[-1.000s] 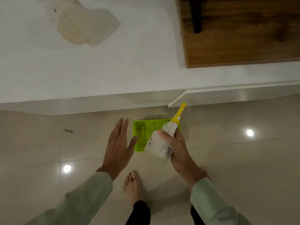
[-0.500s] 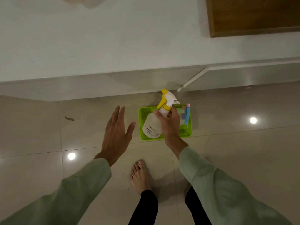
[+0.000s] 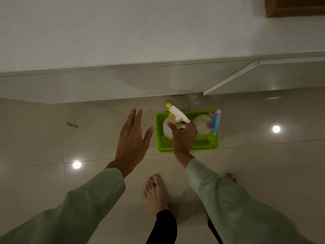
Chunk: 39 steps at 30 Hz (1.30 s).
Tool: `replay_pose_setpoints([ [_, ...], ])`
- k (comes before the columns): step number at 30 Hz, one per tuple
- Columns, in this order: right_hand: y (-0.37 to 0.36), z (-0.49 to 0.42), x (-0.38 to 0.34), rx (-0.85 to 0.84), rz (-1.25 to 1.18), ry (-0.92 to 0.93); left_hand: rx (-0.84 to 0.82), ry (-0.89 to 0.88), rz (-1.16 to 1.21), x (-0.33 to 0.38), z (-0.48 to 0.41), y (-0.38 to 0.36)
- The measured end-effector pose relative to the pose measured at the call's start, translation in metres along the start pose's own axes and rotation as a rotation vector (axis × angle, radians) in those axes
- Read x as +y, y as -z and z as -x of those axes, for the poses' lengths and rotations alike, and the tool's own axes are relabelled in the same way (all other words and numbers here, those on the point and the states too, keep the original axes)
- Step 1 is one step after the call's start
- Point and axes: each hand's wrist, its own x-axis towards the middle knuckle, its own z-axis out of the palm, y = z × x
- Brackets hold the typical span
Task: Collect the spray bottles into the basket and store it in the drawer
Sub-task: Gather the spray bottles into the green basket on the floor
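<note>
Standing over the bright green plastic mesh basket (image 3: 163, 143) on the floor, your right hand (image 3: 183, 136) is clamped on the neck of the translucent yellow-and-white-trigger spray bottle (image 3: 176, 115), upright inside the basket's left half. A blue-and-pink-trigger bottle (image 3: 214, 121) sits in its right half. Your left hand (image 3: 132, 138) hovers left of the basket, fingers spread.

Two spray bottles, yellow-nozzled (image 3: 177, 115) and blue-triggered (image 3: 214, 122), fill the far half of the green basket (image 3: 207, 146), leaving its near strip free. Bare tile floor (image 3: 263, 164) surrounds it; a white cabinet (image 3: 123, 81) stands close behind.
</note>
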Motion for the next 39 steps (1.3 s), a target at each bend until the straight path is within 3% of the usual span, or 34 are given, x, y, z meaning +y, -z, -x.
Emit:
replay_pose_setpoints([
  [8, -0.031, 0.006, 0.016, -0.02, -0.127, 0.03, 0.015, 0.004, 0.006, -0.016, -0.006, -0.007],
  [15, -0.032, 0.011, 0.026, -0.066, 0.095, 0.17, 0.015, 0.016, -0.004, -0.024, 0.003, -0.008],
  [20, -0.025, 0.008, 0.026, -0.076, 0.084, 0.238, 0.023, 0.022, -0.007, -0.023, 0.008, -0.008],
  [26, -0.024, 0.009, 0.029, -0.179, 0.083, 0.136, 0.017, 0.012, -0.026, -0.019, 0.012, -0.008],
  [33, 0.036, 0.022, 0.018, -0.345, 0.07, 0.208, 0.021, 0.004, -0.012, 0.007, 0.029, 0.011],
  [39, 0.114, 0.044, -0.044, -0.388, -0.017, 0.373, 0.066, -0.027, 0.005, 0.06, 0.058, 0.058],
])
